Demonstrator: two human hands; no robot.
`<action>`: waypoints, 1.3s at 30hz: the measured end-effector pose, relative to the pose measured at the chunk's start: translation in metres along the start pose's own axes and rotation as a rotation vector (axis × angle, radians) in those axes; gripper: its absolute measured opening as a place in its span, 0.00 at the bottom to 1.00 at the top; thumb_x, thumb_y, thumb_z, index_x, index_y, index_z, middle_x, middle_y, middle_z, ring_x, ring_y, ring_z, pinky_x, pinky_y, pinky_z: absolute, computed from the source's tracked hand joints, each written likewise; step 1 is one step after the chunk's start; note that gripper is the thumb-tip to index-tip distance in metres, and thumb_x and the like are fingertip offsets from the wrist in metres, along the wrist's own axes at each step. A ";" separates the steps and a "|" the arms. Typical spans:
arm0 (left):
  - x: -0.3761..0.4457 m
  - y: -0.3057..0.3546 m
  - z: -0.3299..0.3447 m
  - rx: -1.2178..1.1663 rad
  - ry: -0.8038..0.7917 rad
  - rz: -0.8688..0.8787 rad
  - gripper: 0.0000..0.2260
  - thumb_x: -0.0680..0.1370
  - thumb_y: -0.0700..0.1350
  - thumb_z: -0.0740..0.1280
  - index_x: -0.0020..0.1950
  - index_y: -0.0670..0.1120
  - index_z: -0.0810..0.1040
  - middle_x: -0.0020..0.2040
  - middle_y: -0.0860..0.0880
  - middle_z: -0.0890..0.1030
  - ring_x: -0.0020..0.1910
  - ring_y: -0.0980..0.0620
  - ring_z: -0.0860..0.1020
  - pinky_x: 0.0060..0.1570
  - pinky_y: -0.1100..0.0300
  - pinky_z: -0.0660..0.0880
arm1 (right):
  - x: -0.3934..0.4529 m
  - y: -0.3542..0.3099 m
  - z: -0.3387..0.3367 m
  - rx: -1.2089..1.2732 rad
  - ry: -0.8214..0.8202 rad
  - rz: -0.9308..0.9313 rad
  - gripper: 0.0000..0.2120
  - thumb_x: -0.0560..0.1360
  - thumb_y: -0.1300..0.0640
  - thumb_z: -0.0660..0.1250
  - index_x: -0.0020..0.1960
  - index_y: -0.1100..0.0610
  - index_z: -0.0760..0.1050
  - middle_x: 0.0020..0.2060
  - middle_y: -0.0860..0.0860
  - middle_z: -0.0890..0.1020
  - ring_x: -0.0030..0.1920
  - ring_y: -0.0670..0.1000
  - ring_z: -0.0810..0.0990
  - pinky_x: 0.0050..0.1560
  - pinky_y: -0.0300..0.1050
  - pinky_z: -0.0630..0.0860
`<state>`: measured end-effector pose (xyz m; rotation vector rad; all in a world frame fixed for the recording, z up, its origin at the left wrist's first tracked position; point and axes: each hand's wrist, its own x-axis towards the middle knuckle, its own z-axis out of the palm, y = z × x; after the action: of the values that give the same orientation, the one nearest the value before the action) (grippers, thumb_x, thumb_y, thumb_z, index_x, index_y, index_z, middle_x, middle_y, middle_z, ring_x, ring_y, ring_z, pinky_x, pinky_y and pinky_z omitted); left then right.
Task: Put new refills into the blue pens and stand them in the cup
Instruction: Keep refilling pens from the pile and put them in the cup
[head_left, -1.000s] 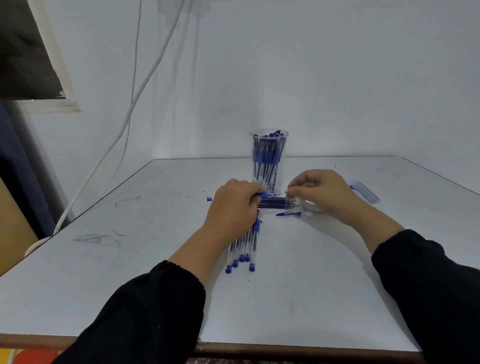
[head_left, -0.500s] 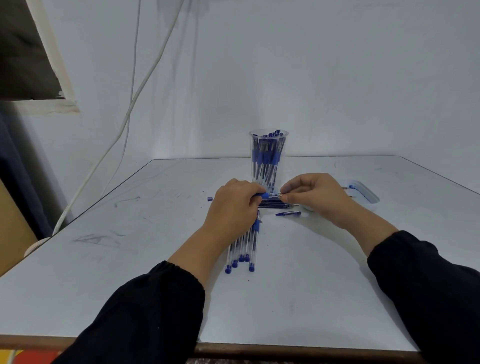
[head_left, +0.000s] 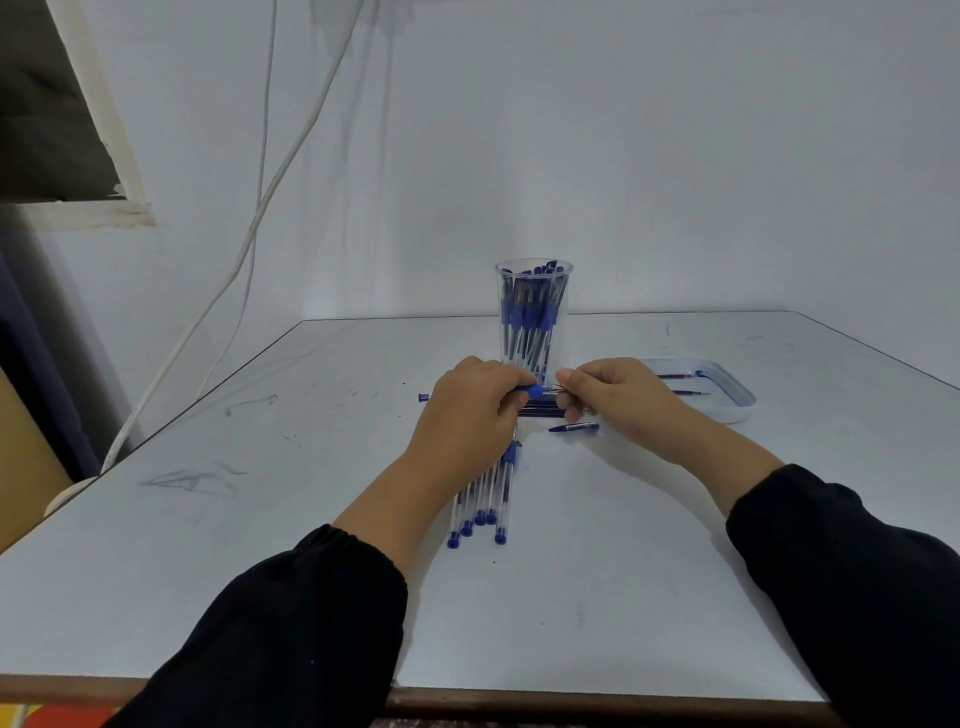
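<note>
My left hand (head_left: 467, 421) grips a blue pen (head_left: 531, 389) by its barrel, with the blue grip end poking out toward the right. My right hand (head_left: 613, 395) pinches a thin refill at that end of the pen. Both hands meet just in front of a clear plastic cup (head_left: 534, 317) holding several blue pens upright. A bundle of dark refills (head_left: 543, 411) lies under the hands. Several clear pens with blue end plugs (head_left: 485, 499) lie on the table below my left wrist. A loose blue cap (head_left: 574, 428) rests beside them.
A shallow clear tray (head_left: 727, 395) with a couple of refills sits at the right. A small blue piece (head_left: 423, 397) lies left of my left hand. White cables (head_left: 249, 249) hang down the wall at the left. The white table (head_left: 623, 571) ends at a brown front edge.
My right hand moved left from the refill bundle to the open end of the pen in my left hand and now pinches a refill there. My left hand stayed put.
</note>
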<state>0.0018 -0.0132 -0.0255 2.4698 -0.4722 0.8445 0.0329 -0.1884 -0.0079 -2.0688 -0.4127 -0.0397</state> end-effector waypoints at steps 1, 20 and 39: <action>0.000 0.000 0.000 -0.003 0.004 -0.003 0.10 0.79 0.41 0.63 0.58 0.46 0.80 0.53 0.50 0.82 0.52 0.51 0.74 0.54 0.59 0.68 | 0.000 -0.001 0.000 0.006 0.004 0.000 0.18 0.80 0.47 0.61 0.38 0.55 0.81 0.31 0.47 0.82 0.28 0.37 0.74 0.41 0.40 0.71; -0.001 0.002 -0.001 0.008 0.000 0.018 0.10 0.79 0.41 0.63 0.58 0.46 0.80 0.53 0.50 0.82 0.51 0.51 0.74 0.52 0.62 0.66 | 0.000 0.001 0.000 -0.063 -0.019 -0.046 0.19 0.79 0.47 0.61 0.35 0.54 0.80 0.34 0.45 0.82 0.35 0.39 0.77 0.44 0.39 0.72; 0.000 0.002 -0.001 -0.006 0.005 0.048 0.10 0.78 0.41 0.64 0.57 0.46 0.80 0.52 0.49 0.82 0.50 0.51 0.74 0.51 0.63 0.66 | 0.000 0.000 -0.002 -0.032 -0.039 -0.056 0.20 0.79 0.48 0.62 0.32 0.54 0.78 0.27 0.40 0.77 0.29 0.35 0.73 0.41 0.37 0.67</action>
<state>0.0006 -0.0142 -0.0248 2.4591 -0.5329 0.8674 0.0329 -0.1900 -0.0075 -2.0921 -0.4966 -0.0395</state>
